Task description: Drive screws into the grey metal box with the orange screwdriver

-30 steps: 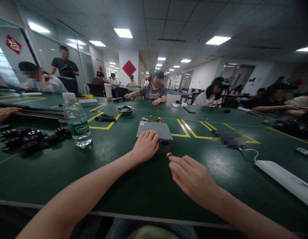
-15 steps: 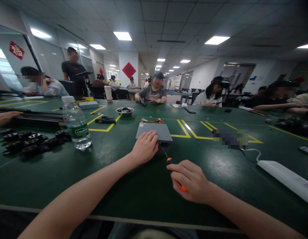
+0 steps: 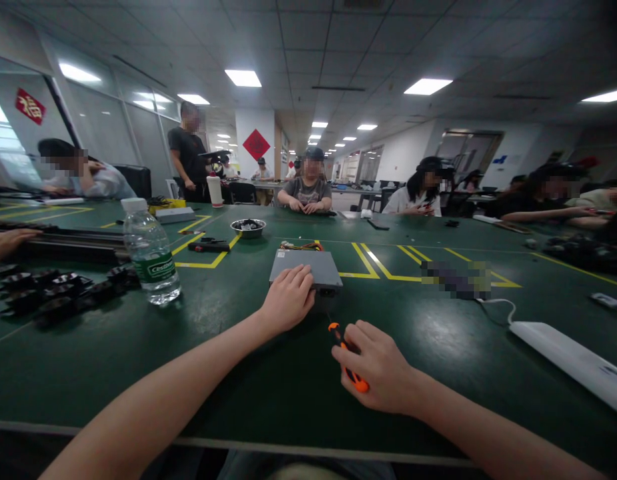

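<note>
A grey metal computer power supply [image 3: 321, 270] lies on the green table in front of me, its coloured cables bunched at the far side. My left hand [image 3: 290, 297] holds it at its near left part, fingers stretched over the top and the thumb side at the front edge. In my right hand [image 3: 376, 363] is a screwdriver [image 3: 357, 381] with an orange and black handle, gripped between thumb and fingers. Its thin shaft points up towards the front face of the power supply, beside the socket. The tip is hard to make out and looks apart from the case.
At left stand a water bottle [image 3: 152, 257] and several black parts [image 3: 58, 293]. Further off are a metal bowl [image 3: 248, 229], a black-handled tool [image 3: 208, 246] and a white cup [image 3: 215, 192]. A white power strip [image 3: 563, 357] lies at right. Several people sit around the table.
The screwdriver has drawn back slightly from the power supply, and more of its handle shows in my right hand. My left hand stays on the case. A standing person has moved right.
</note>
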Available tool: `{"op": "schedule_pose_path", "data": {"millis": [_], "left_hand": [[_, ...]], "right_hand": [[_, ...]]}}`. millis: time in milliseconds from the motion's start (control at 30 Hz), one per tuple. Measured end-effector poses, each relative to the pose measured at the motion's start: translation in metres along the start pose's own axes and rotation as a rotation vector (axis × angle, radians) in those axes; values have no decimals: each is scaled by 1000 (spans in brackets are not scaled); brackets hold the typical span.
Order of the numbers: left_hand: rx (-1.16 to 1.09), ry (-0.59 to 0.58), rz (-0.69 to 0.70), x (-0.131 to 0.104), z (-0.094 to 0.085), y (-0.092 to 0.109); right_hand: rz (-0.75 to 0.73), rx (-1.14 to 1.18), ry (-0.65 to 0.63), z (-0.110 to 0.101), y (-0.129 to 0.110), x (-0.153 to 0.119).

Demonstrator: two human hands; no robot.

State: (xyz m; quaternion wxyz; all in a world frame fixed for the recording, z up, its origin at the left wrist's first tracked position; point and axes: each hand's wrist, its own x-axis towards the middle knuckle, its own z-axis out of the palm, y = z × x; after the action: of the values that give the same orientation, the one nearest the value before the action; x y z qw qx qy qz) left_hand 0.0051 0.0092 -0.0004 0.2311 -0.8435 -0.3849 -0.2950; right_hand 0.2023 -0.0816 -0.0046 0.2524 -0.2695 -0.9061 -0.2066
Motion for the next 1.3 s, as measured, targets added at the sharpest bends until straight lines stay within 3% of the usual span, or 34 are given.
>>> {"op": "schedule_pose_path", "data": {"millis": [333,600,1167,1300], "left_hand": [[8,-6,-10,0,0,0],[-4,-24,-28,2,-3,2],[6,-48,-28,2,-4,1],[11,-46,-28,3,-3,2]], "right_hand": [[111,134,44,-4,2,-1],[31,10,-42,2,1,-2],[16,-10,-18,2,0,0],[-38,-20,63,-1,2,-1]]}}
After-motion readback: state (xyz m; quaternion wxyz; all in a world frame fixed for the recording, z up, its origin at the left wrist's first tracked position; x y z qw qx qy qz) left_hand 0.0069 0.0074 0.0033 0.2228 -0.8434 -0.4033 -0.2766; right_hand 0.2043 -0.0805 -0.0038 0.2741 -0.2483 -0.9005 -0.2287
